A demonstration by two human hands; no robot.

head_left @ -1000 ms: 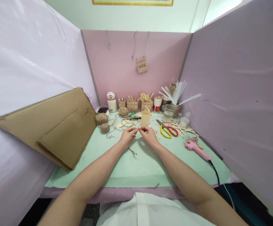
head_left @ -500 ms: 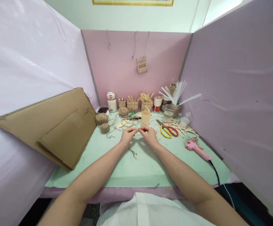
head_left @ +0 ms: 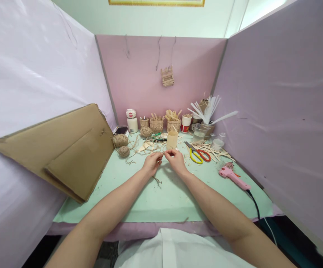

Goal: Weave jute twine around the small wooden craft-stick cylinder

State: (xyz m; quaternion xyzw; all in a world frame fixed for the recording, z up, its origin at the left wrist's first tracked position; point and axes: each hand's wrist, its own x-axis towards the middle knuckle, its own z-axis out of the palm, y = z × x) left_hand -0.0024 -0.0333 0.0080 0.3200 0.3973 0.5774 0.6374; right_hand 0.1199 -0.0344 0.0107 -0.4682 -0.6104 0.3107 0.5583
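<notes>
My left hand [head_left: 151, 163] and my right hand [head_left: 175, 160] meet fingertip to fingertip over the middle of the table, both closed in a pinch. Between them is a thin brown bit of twine [head_left: 163, 153], mostly covered by the fingers. Frayed twine ends [head_left: 157, 181] show on the table below my left wrist. Just beyond the hands stands a small box of wooden sticks [head_left: 172, 140]. Loose twine [head_left: 133, 146] trails on the left, near balls of twine [head_left: 124, 151].
Scissors [head_left: 197, 153] with yellow and red handles and a pink glue gun [head_left: 234, 178] lie on the right. Cardboard sheets [head_left: 66, 149] lean at left. Stick-filled baskets [head_left: 156, 124], a white bottle [head_left: 132, 123] and a plastic tub [head_left: 199, 134] line the back.
The fingers of my left hand have curled in more and drawn slightly toward me. My right hand keeps its pinch in nearly the same place.
</notes>
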